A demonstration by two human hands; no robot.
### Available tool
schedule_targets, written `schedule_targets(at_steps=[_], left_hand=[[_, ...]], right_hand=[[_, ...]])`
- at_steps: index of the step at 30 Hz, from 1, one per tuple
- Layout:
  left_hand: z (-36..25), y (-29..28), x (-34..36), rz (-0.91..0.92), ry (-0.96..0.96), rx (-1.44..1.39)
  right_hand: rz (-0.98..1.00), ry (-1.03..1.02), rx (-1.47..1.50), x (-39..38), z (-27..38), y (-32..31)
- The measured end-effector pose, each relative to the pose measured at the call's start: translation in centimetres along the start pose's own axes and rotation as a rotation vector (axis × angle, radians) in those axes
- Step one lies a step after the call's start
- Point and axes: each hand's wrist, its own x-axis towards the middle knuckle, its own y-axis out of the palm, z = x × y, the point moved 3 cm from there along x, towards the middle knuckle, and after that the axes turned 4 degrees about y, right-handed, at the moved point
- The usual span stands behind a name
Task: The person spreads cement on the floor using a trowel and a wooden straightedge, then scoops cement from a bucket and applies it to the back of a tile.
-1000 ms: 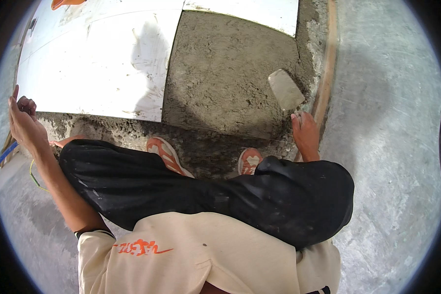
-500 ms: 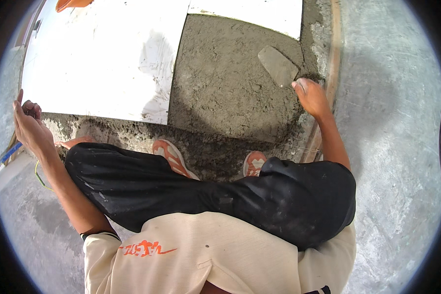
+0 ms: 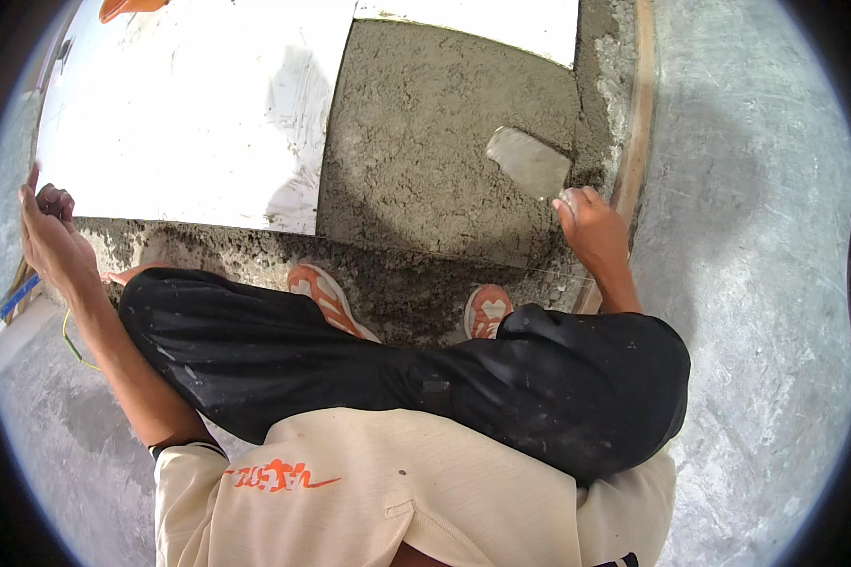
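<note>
Steel, mortar-coated flat trowel point(image 3: 528, 163) rests blade-down on the grey mortar bed point(image 3: 425, 161). My right hand point(image 3: 591, 227) fingers clench its handle; I judge it stiff, gritty, moderately heavy. Left hand point(image 3: 52, 236) hangs loosely open.

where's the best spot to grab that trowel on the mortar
By its handle, from the near right side. The trowel lies blade flat on the mortar bed, blade pointing up-left, handle end toward the right hand, which already closes on it.
</note>
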Motion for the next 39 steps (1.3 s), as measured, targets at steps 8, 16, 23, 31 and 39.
schedule_targets(at_steps=[8,16,23,31,39], left_hand=[[-0.8,0.0,-0.9,-0.052,-0.040,0.022],[0.9,-0.9,0.2,0.016,-0.008,-0.007],[-0.6,0.3,-0.4,-0.028,-0.050,0.014],[1.2,-1.0,0.5,-0.012,-0.044,-0.032],[1.4,-1.5,0.8,-0.041,-0.024,-0.007]], right_hand=[[0.272,-0.081,0.051,-4.3,-0.1,0.8],[0.139,0.331,0.385,-7.8,-4.7,4.5],[0.253,0.073,0.411,-8.4,3.6,8.6],[0.310,-0.121,0.022,-7.1,3.8,6.1],[0.536,0.052,0.434,-6.7,3.3,6.8]])
